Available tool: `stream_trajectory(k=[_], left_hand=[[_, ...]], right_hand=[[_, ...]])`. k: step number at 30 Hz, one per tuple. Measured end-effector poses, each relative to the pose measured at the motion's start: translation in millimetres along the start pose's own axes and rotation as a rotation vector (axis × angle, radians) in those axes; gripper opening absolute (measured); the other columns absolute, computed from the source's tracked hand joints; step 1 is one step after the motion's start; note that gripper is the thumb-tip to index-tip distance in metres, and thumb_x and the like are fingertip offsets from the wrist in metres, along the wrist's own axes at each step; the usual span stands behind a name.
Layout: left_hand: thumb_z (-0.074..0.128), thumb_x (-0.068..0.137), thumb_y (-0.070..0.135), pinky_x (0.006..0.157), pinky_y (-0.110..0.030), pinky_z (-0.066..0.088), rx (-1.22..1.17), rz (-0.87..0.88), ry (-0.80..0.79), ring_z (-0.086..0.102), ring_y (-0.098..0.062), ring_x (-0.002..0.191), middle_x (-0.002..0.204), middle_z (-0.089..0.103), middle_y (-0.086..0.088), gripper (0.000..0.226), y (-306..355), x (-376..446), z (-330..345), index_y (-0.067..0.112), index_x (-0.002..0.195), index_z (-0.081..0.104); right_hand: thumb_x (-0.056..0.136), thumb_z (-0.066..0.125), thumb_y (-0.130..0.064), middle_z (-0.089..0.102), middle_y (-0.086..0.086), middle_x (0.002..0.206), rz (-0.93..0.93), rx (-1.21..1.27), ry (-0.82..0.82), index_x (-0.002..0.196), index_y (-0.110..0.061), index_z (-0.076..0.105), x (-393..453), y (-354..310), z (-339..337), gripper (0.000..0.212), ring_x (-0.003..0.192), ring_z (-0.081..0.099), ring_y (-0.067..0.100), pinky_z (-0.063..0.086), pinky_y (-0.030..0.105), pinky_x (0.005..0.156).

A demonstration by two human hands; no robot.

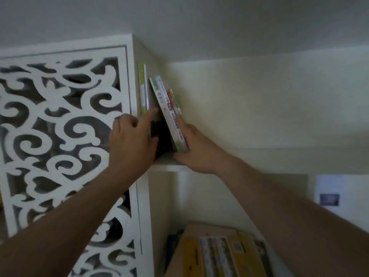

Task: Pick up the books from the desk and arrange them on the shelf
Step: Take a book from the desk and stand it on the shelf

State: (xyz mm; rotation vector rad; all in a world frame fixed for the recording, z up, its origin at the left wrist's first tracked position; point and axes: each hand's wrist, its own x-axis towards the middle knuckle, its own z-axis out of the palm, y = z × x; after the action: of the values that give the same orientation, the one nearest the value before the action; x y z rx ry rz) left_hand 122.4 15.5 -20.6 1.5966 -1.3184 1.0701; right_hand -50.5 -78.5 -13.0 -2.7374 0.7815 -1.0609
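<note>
Several thin books stand on the upper shelf [169, 166] of a white bookcase. A green-spined book [144, 90] stands upright against the left wall. A white-and-green book [169, 114] and red ones behind it lean to the left. A dark book [162, 136] sits low in the gap between them. My left hand [131, 140] reaches into that gap, index finger stretched toward the upright book, and seems to hold the dark book. My right hand [194, 148] lies with straight fingers against the leaning books, bracing their right side.
A white carved lattice panel [60, 126] forms the bookcase's left side. On the lower shelf lies a yellow-brown cardboard box [215, 254] with a dark book beside it. A paper sheet [331, 192] hangs on the right wall. The upper shelf runs bare to the right.
</note>
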Motion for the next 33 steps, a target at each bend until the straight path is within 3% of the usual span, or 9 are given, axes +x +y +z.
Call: stream_trajectory(k=[6,9,12,15,18,21,23,26,33], left_hand=[[0.065,0.090,0.025,0.079,-0.033,0.049,-0.550,0.378,-0.401,0.055,-0.013,0.097,0.103,0.063,0.006,0.022,47.7,-184.1,29.0,0.028,0.109,0.075],[0.063,0.094,0.047,0.105,-0.037,0.051,-0.478,0.260,-0.843,0.053,-0.013,0.125,0.137,0.060,0.010,0.041,63.0,-230.4,72.4,0.040,0.134,0.066],[0.040,0.097,0.078,0.128,-0.038,0.014,-0.320,0.302,-1.251,0.009,-0.020,0.159,0.173,0.012,0.010,0.076,69.4,-251.1,98.3,0.045,0.163,0.020],[0.015,0.079,0.092,0.128,-0.036,0.011,-0.345,0.312,-1.245,0.005,-0.016,0.161,0.174,0.006,0.016,0.093,66.4,-255.5,104.2,0.050,0.162,0.017],[0.020,0.079,0.092,0.117,-0.033,0.037,-0.316,0.407,-1.165,0.037,-0.016,0.151,0.167,0.034,0.012,0.091,65.4,-251.4,104.1,0.047,0.156,0.039],[0.021,0.098,0.071,0.071,-0.027,0.061,-0.288,0.501,-0.857,0.072,-0.013,0.102,0.125,0.071,0.011,0.062,70.3,-250.9,104.1,0.044,0.136,0.061],[0.003,0.098,0.074,0.068,-0.027,0.054,-0.321,0.349,-0.878,0.071,-0.012,0.093,0.115,0.074,0.008,0.075,68.6,-241.7,96.1,0.043,0.138,0.058],[0.029,0.109,0.056,0.068,-0.023,0.053,-0.532,0.073,-0.872,0.069,-0.005,0.080,0.095,0.075,0.011,0.041,58.3,-223.0,82.6,0.040,0.117,0.066],[0.051,0.107,0.037,0.084,-0.037,0.062,-1.077,-0.510,-0.948,0.077,-0.016,0.093,0.100,0.081,0.001,0.029,45.2,-204.6,46.8,0.027,0.110,0.077]], right_hand=[[0.093,0.059,-0.014,0.069,0.003,0.102,-0.241,-0.106,0.403,0.112,-0.013,0.075,-172.8,51.2,43.6,0.024,0.089,0.065,0.022,0.054,0.034,0.077],[0.091,0.054,-0.046,0.059,-0.009,0.129,0.221,-0.169,-0.045,0.127,-0.035,0.067,-229.9,106.1,93.8,0.040,0.121,0.058,0.019,0.051,0.037,0.100],[0.075,0.046,-0.087,-0.001,-0.018,0.172,0.442,-0.171,-0.611,0.156,-0.060,0.011,-268.6,143.3,120.2,0.092,0.159,0.006,0.032,0.027,0.053,0.124],[0.089,0.049,-0.081,-0.013,-0.025,0.171,0.426,-0.113,-0.570,0.160,-0.058,0.002,-285.2,151.9,124.5,0.088,0.161,-0.005,0.026,0.023,0.049,0.128],[0.100,0.052,-0.052,0.029,-0.018,0.169,0.408,-0.191,-0.384,0.155,-0.046,0.043,-287.7,152.1,123.3,0.056,0.154,0.031,0.018,0.037,0.043,0.121],[0.098,0.057,-0.038,0.068,-0.016,0.131,0.357,-0.125,-0.184,0.123,-0.040,0.071,-281.9,148.5,116.4,0.028,0.122,0.063,0.016,0.054,0.037,0.095],[0.099,0.069,-0.033,0.074,-0.020,0.109,0.502,0.100,0.014,0.110,-0.045,0.073,-268.3,137.0,104.9,0.017,0.099,0.069,0.005,0.056,0.024,0.080],[0.093,0.079,-0.020,0.078,-0.012,0.094,0.632,0.562,0.210,0.114,-0.047,0.062,-244.6,120.4,89.4,0.039,0.088,0.075,0.008,0.061,0.026,0.072],[0.089,0.080,-0.010,0.073,-0.017,0.085,0.586,0.474,0.202,0.091,-0.023,0.069,-217.4,99.2,76.3,0.017,0.074,0.069,0.000,0.050,0.015,0.061]])
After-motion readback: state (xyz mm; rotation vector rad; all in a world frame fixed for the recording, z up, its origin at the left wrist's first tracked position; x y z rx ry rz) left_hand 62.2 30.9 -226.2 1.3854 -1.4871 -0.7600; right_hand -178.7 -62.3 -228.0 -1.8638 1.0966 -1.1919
